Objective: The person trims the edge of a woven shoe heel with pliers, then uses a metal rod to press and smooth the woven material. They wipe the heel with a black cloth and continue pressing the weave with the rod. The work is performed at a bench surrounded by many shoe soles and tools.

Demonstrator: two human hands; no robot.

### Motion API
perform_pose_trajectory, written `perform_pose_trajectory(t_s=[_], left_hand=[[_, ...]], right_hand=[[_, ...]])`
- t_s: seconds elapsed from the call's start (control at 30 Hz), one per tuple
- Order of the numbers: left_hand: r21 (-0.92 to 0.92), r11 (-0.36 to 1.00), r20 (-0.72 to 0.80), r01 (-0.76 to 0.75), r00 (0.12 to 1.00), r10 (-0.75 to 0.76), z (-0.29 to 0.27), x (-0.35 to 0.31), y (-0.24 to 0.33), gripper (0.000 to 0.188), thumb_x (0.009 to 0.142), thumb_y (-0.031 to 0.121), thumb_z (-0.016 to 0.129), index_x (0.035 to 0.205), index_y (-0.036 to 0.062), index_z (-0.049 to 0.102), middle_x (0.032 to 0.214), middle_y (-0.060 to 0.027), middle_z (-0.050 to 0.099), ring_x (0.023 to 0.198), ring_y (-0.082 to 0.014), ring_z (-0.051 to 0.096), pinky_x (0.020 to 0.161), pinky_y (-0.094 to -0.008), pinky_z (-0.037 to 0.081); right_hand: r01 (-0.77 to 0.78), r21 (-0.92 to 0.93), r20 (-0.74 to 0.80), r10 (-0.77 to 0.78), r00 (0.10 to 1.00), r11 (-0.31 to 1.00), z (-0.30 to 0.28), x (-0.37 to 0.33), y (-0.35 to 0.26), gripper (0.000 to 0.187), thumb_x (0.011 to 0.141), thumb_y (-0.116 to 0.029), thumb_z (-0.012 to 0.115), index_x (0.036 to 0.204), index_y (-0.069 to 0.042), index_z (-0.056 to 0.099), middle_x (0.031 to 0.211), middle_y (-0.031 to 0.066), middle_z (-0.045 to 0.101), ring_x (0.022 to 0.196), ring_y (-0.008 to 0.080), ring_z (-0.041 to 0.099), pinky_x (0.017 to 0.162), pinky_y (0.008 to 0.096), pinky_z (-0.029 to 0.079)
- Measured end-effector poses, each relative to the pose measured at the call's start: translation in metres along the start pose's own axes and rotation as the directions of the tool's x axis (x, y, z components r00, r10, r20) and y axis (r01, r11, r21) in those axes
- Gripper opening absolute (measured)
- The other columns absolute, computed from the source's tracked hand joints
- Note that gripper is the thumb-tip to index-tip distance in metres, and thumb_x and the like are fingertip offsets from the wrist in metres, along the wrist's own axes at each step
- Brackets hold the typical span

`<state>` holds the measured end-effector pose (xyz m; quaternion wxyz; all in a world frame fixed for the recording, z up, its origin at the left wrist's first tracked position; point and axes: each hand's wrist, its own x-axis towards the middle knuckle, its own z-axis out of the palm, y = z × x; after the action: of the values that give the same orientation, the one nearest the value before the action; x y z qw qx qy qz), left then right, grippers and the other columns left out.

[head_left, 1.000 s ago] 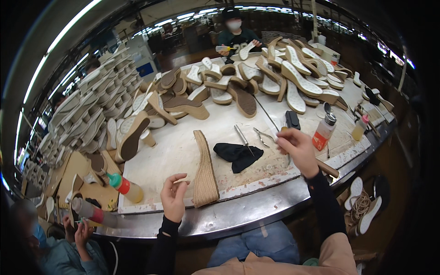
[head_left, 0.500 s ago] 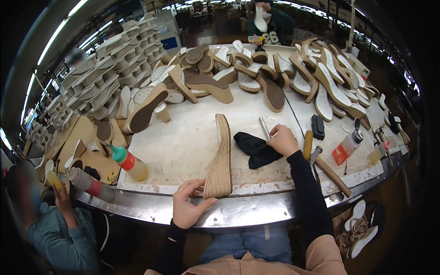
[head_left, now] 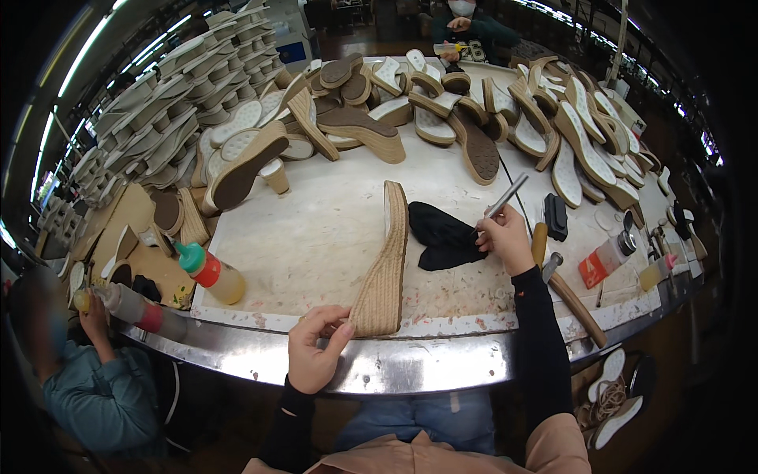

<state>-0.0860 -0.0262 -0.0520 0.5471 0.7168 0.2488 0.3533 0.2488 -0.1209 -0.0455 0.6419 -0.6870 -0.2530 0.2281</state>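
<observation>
A tan woven wedge sole (head_left: 383,276) stands on its side edge near the table's front, its thick heel end toward me. My left hand (head_left: 314,346) grips that heel end between thumb and fingers. Further right, my right hand (head_left: 507,239) is closed around a slim silver pen-like tool (head_left: 510,194), which tilts up and to the right. Its lower end is hidden by the fingers. A crumpled black cloth (head_left: 444,237) lies on the board between the sole and my right hand, its right edge against the fingertips.
Wedge soles (head_left: 359,142) are heaped across the back, beside stacked pale soles (head_left: 170,110). A teal-capped bottle (head_left: 217,276) stands left; a hammer (head_left: 576,308), black block (head_left: 556,217) and red-labelled bottle (head_left: 606,262) lie right. One co-worker (head_left: 103,403) sits left, another (head_left: 482,31) opposite.
My right hand has shifted slightly right, and the silver tool has swung from leaning left to leaning right. My left hand keeps hold of the sole. The person opposite has lowered a raised sole.
</observation>
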Motion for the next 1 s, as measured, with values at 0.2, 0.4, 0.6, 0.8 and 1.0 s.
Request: perform_pose_trajectory(t_s=[0.2, 0.4, 0.6, 0.8, 1.0], left_hand=[[-0.11, 0.99, 0.101, 0.083, 0.992, -0.072, 0.008, 0.038, 0.004, 0.039, 0.079, 0.004, 0.066, 0.116, -0.0011, 0.058, 0.101, -0.0084, 0.061, 0.08, -0.0118, 0.056, 0.069, -0.024, 0.048], [0.08, 0.991, 0.271, 0.109, 0.954, -0.127, 0.019, 0.092, 0.011, 0.043, 0.074, 0.005, 0.066, 0.115, -0.002, 0.058, 0.097, -0.0063, 0.061, 0.078, -0.0096, 0.055, 0.066, -0.0222, 0.048], [0.014, 0.959, 0.297, 0.284, 0.914, -0.275, 0.031, 0.104, 0.004, 0.033, 0.076, 0.005, 0.064, 0.108, -0.0011, 0.061, 0.077, -0.0004, 0.06, 0.065, -0.0031, 0.051, 0.058, -0.0181, 0.043], [-0.062, 0.981, 0.396, 0.183, 0.907, -0.144, 0.032, 0.097, 0.0, 0.031, 0.079, 0.004, 0.063, 0.11, 0.0021, 0.062, 0.071, 0.0017, 0.055, 0.06, -0.0025, 0.045, 0.056, -0.0179, 0.039], [-0.003, 0.998, 0.362, 0.07, 0.93, -0.064, 0.035, 0.096, 0.0, 0.031, 0.078, 0.006, 0.064, 0.109, 0.0034, 0.063, 0.069, 0.0012, 0.055, 0.058, -0.0031, 0.045, 0.053, -0.0186, 0.037]], right_hand=[[0.213, 0.109, -0.189, -0.19, 0.963, 0.971, 0.003, 0.003, 0.001, 0.018, 0.082, -0.003, 0.061, 0.094, -0.004, 0.048, 0.081, 0.0071, 0.061, 0.067, 0.0136, 0.062, 0.055, 0.0225, 0.051], [0.39, 0.239, -0.176, -0.355, 0.918, 0.889, 0.019, -0.015, -0.012, 0.019, 0.079, 0.005, 0.059, 0.09, -0.003, 0.047, 0.085, 0.0099, 0.061, 0.075, 0.0117, 0.06, 0.064, 0.0221, 0.051], [0.375, 0.364, 0.049, -0.419, 0.906, 0.853, 0.049, -0.043, -0.022, 0.028, 0.077, 0.009, 0.059, 0.097, -0.002, 0.044, 0.085, 0.0096, 0.062, 0.079, 0.0113, 0.059, 0.077, 0.0241, 0.046], [0.365, 0.239, 0.147, -0.405, 0.902, 0.9, 0.065, -0.062, -0.022, 0.036, 0.075, 0.006, 0.063, 0.102, -0.003, 0.042, 0.085, 0.0087, 0.062, 0.083, 0.011, 0.061, 0.083, 0.0262, 0.045], [0.322, 0.329, 0.139, -0.383, 0.913, 0.888, 0.07, -0.065, -0.016, 0.034, 0.075, 0.007, 0.062, 0.101, -0.003, 0.041, 0.09, 0.0088, 0.059, 0.083, 0.013, 0.062, 0.086, 0.0287, 0.044]])
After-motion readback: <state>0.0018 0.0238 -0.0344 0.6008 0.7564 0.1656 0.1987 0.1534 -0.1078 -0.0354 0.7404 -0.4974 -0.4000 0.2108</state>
